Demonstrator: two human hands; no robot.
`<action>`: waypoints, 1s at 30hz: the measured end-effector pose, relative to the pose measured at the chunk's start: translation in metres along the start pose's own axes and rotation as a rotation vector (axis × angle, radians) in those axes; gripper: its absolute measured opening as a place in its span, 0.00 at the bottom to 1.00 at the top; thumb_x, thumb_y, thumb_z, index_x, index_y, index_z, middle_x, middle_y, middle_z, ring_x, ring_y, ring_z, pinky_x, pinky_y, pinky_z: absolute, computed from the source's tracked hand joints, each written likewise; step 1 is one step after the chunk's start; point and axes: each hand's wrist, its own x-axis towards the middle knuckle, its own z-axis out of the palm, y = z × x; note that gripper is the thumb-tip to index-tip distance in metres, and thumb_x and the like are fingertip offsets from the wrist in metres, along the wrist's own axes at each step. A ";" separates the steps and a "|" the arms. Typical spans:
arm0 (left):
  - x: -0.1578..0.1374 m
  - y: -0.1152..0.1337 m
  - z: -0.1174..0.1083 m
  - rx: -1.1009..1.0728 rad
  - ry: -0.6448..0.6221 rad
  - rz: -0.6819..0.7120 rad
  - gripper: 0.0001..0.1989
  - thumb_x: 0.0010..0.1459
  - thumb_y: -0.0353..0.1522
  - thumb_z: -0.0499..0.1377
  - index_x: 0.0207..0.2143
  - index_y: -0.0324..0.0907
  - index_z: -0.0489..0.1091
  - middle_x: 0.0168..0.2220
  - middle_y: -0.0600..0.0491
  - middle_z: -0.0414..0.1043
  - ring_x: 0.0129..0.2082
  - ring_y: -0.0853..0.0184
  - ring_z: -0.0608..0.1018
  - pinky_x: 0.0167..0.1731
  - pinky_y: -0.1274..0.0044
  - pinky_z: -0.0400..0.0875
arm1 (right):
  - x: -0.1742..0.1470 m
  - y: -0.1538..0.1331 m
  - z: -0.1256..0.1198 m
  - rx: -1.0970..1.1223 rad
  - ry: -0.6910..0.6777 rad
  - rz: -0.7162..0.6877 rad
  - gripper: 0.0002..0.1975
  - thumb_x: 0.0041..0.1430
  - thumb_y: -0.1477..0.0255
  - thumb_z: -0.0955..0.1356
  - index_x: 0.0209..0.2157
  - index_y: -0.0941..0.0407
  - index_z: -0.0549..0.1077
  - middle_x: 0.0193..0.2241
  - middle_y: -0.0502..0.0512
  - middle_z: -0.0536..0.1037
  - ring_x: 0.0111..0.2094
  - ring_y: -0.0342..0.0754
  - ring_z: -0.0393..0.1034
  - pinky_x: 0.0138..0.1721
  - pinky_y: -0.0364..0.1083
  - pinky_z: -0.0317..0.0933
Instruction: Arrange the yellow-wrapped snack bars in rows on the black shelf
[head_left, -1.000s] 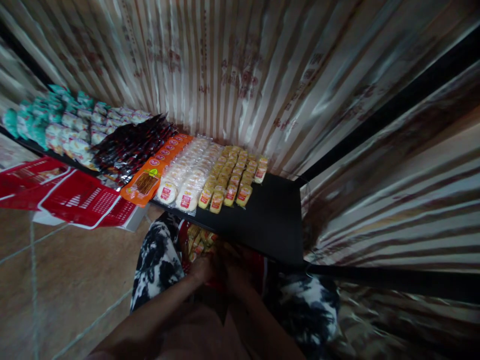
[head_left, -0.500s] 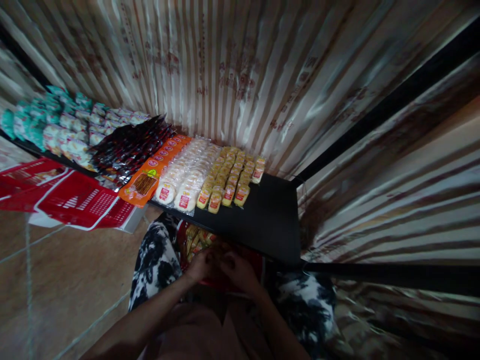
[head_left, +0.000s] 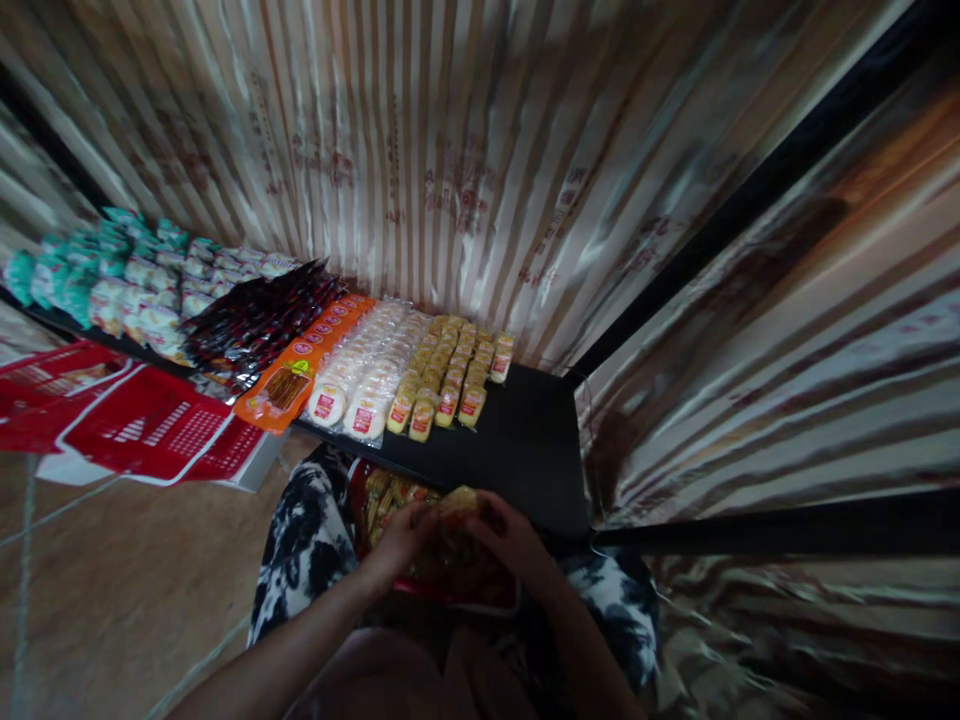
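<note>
Between my hands is a small yellow wrapped snack cake (head_left: pixel 459 503), held just over a red box (head_left: pixel 504 598) that sits between my knees. My right hand (head_left: pixel 511 540) is closed, thumb and fingers pinching the cake from the right. From the left, my left hand (head_left: pixel 401 545) closes on its other end; the fingertips are dim. Loose yellow wrapped snacks (head_left: pixel 386 495) fill the box. Above the box, rows of matching yellow packets (head_left: pixel 442 375) stand on a black shelf (head_left: pixel 517 450), with one single packet (head_left: pixel 501 358) behind at the right end.
Left of the yellow rows lie clear-wrapped white round crackers (head_left: pixel 367 370), an orange packet (head_left: pixel 300 365), dark packets (head_left: pixel 262 325) and green and white packets (head_left: pixel 112 265). A red printed bag (head_left: pixel 165 425) hangs at the shelf's front. Striped sheeting (head_left: pixel 480 130) and black posts (head_left: pixel 675 250) enclose the shelf.
My hands have come up and slightly apart from low in the box, and the yellow snack cake now shows between them. The camera view has shifted a little.
</note>
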 end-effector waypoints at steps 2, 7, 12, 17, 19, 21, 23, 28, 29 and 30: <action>0.001 0.008 0.006 -0.019 0.008 -0.015 0.18 0.52 0.47 0.53 0.29 0.40 0.66 0.23 0.58 0.65 0.24 0.72 0.68 0.25 0.80 0.62 | 0.002 -0.003 -0.003 0.019 0.030 -0.016 0.21 0.46 0.57 0.69 0.40 0.55 0.71 0.36 0.54 0.79 0.38 0.51 0.73 0.42 0.50 0.66; 0.011 0.025 0.024 0.047 0.047 0.029 0.17 0.54 0.45 0.50 0.25 0.41 0.65 0.22 0.58 0.63 0.24 0.72 0.66 0.25 0.80 0.60 | 0.007 -0.011 -0.008 0.148 0.112 -0.024 0.25 0.45 0.51 0.68 0.39 0.55 0.72 0.36 0.56 0.78 0.38 0.52 0.73 0.41 0.49 0.66; 0.023 0.048 0.043 0.208 0.096 0.095 0.17 0.56 0.42 0.47 0.21 0.42 0.63 0.22 0.57 0.64 0.25 0.70 0.67 0.26 0.79 0.60 | 0.010 -0.016 -0.014 0.239 0.276 -0.040 0.27 0.45 0.52 0.69 0.42 0.57 0.71 0.39 0.58 0.78 0.39 0.52 0.73 0.41 0.49 0.67; 0.040 0.077 0.067 0.220 0.077 0.060 0.18 0.59 0.41 0.45 0.25 0.40 0.66 0.24 0.55 0.68 0.26 0.70 0.70 0.27 0.79 0.62 | 0.025 -0.012 -0.029 0.269 0.456 -0.025 0.27 0.45 0.55 0.68 0.44 0.57 0.69 0.38 0.58 0.78 0.36 0.52 0.74 0.39 0.48 0.68; 0.048 0.085 0.078 0.137 0.081 -0.001 0.17 0.59 0.38 0.44 0.38 0.38 0.67 0.29 0.52 0.71 0.27 0.70 0.72 0.26 0.79 0.65 | 0.037 -0.009 -0.038 0.235 0.550 -0.023 0.26 0.46 0.57 0.68 0.45 0.58 0.69 0.37 0.59 0.78 0.36 0.51 0.74 0.38 0.48 0.68; 0.057 0.090 0.087 0.099 0.125 -0.013 0.19 0.59 0.35 0.44 0.50 0.36 0.61 0.37 0.49 0.72 0.30 0.69 0.74 0.30 0.78 0.69 | 0.054 -0.005 -0.047 0.203 0.655 -0.058 0.27 0.46 0.58 0.67 0.46 0.58 0.68 0.36 0.59 0.78 0.36 0.51 0.74 0.38 0.47 0.68; 0.064 0.093 0.097 0.101 0.161 0.076 0.21 0.59 0.33 0.45 0.54 0.37 0.59 0.46 0.46 0.69 0.39 0.67 0.75 0.40 0.76 0.70 | 0.074 0.000 -0.055 0.179 0.741 -0.114 0.27 0.46 0.58 0.67 0.46 0.58 0.67 0.35 0.59 0.77 0.35 0.49 0.73 0.38 0.47 0.67; 0.091 0.097 0.117 0.076 0.115 0.289 0.23 0.59 0.32 0.46 0.55 0.35 0.61 0.61 0.45 0.55 0.61 0.65 0.57 0.61 0.75 0.49 | 0.123 0.004 -0.070 0.166 0.798 -0.193 0.24 0.43 0.57 0.68 0.41 0.57 0.68 0.34 0.56 0.76 0.34 0.47 0.72 0.38 0.47 0.66; 0.098 0.098 0.120 0.065 0.111 0.281 0.24 0.59 0.32 0.46 0.57 0.34 0.59 0.62 0.45 0.51 0.63 0.65 0.54 0.62 0.75 0.46 | 0.131 0.003 -0.072 0.158 0.798 -0.202 0.23 0.43 0.57 0.68 0.39 0.57 0.68 0.34 0.56 0.76 0.34 0.47 0.71 0.39 0.47 0.65; 0.106 0.100 0.122 0.055 0.109 0.266 0.25 0.59 0.32 0.46 0.58 0.33 0.56 0.63 0.45 0.49 0.63 0.66 0.52 0.62 0.75 0.44 | 0.137 0.002 -0.073 0.146 0.791 -0.213 0.23 0.43 0.57 0.68 0.38 0.56 0.68 0.34 0.55 0.76 0.35 0.48 0.71 0.40 0.47 0.65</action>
